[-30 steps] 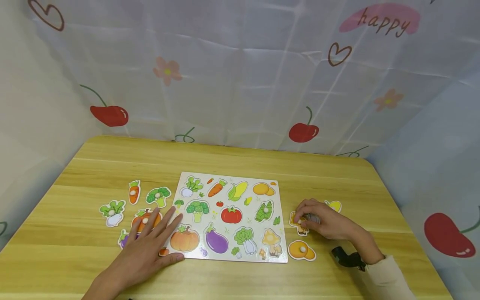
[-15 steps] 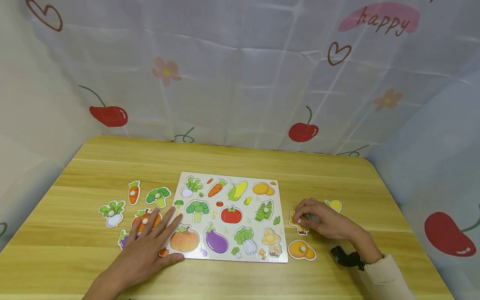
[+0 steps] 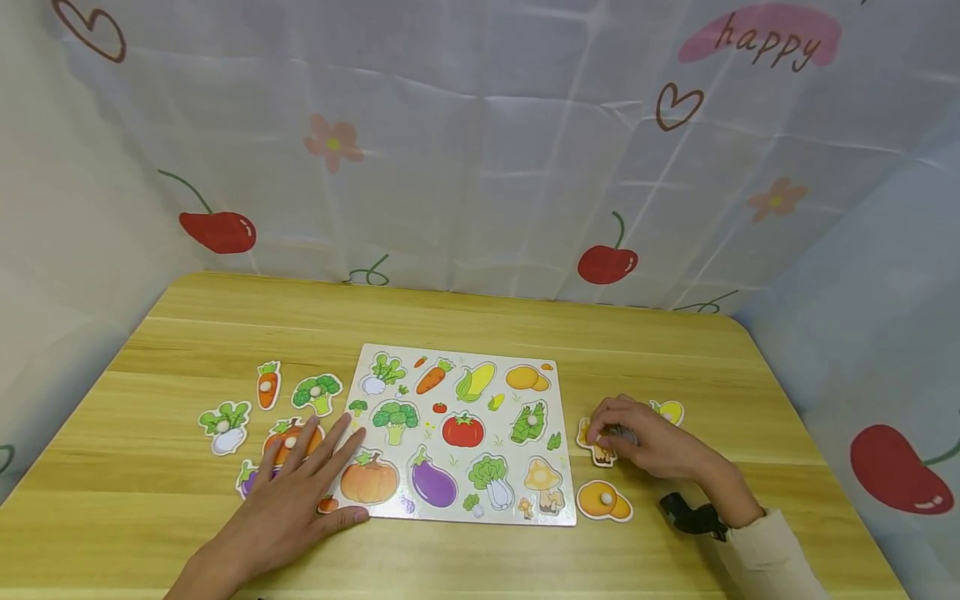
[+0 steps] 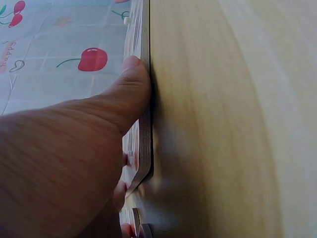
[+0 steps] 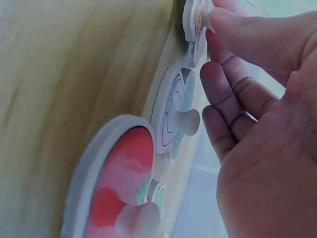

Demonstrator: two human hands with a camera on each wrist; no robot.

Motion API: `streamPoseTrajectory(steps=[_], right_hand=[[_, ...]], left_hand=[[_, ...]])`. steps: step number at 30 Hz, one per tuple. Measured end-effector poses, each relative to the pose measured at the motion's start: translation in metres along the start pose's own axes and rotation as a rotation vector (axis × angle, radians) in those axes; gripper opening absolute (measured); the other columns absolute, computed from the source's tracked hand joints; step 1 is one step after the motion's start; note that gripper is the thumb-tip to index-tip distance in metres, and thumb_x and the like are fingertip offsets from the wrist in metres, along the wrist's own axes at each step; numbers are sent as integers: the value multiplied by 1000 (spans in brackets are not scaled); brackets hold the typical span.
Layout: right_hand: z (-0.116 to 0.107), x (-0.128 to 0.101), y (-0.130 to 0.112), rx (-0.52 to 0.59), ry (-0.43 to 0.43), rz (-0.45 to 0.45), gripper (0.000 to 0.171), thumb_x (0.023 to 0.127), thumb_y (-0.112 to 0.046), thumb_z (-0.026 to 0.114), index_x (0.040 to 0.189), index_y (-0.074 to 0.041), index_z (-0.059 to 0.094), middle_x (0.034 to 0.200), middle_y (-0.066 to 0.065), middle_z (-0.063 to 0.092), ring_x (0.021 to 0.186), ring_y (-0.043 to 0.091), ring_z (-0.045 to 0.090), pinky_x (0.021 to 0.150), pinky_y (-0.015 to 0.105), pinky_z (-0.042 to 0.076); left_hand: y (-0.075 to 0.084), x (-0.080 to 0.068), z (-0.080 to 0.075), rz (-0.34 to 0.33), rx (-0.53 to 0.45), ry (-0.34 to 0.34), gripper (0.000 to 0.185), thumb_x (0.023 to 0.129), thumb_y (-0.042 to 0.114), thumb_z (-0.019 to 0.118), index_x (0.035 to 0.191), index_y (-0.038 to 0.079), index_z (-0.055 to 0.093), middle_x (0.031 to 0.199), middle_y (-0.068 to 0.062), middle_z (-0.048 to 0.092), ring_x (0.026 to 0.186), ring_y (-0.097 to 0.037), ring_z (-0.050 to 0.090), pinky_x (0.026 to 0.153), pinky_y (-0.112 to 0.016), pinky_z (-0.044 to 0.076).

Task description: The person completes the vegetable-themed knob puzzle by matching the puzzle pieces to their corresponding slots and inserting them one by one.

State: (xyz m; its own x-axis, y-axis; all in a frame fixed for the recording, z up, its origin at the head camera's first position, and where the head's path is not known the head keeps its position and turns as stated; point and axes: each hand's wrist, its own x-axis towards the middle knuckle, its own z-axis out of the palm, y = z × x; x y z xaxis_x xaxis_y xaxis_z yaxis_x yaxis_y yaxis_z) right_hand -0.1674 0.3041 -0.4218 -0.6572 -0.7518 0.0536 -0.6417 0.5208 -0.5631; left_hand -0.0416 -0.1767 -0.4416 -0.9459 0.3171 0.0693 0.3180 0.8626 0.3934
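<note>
Head view: my right hand (image 3: 648,442) pinches the knob of a mushroom piece (image 3: 597,446), fingers curled onto it. The piece lies on the tabletop (image 3: 480,317), just right of the puzzle board (image 3: 457,433). Compared with half a second ago, nothing has really moved; piece and hand sit in the same spot, so I judge the lift hasn't started. The right wrist view shows my fingertips (image 5: 223,22) on the piece's small white peg, with two more pegged pieces lying beside it. My left hand (image 3: 292,500) lies flat, fingers spread and straight, pressing the board's near left corner; the thumb (image 4: 131,82) butts against the board edge. The potato piece (image 3: 602,500) is just nearer me, the corn piece (image 3: 670,410) beyond my knuckles. Loose carrot, broccoli and radish pieces sit left of the board.
</note>
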Motion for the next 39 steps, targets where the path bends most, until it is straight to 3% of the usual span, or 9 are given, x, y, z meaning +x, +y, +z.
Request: streamPoseTrajectory(steps=[9,20,39], right_hand=[[-2,1,-6,-7,24,46,19,94,-7,67,99,-26,68,106,-14,64,101,5,54,84,31,47],[-1,3,-12,-8,42,17,20,93,-6,69,99,-25,69,106,-15,65,101,6,54,84,32,48],[6,11,-29,-13,-16,-11,12,97,-15,66,100,-26,68,105,-17,63,99,6,53,86,31,47]], left_hand=[[-1,0,1,6,8,12,84,89,63,62,158,25,33,167,-2,23,155,-37,9,120,-61,3],[0,0,1,4,6,4,84,89,63,62,158,25,33,167,-2,23,155,-38,10,119,-62,3],[0,0,1,-1,4,1,84,89,64,62,158,25,33,167,-2,23,155,-38,10,119,-62,2]])
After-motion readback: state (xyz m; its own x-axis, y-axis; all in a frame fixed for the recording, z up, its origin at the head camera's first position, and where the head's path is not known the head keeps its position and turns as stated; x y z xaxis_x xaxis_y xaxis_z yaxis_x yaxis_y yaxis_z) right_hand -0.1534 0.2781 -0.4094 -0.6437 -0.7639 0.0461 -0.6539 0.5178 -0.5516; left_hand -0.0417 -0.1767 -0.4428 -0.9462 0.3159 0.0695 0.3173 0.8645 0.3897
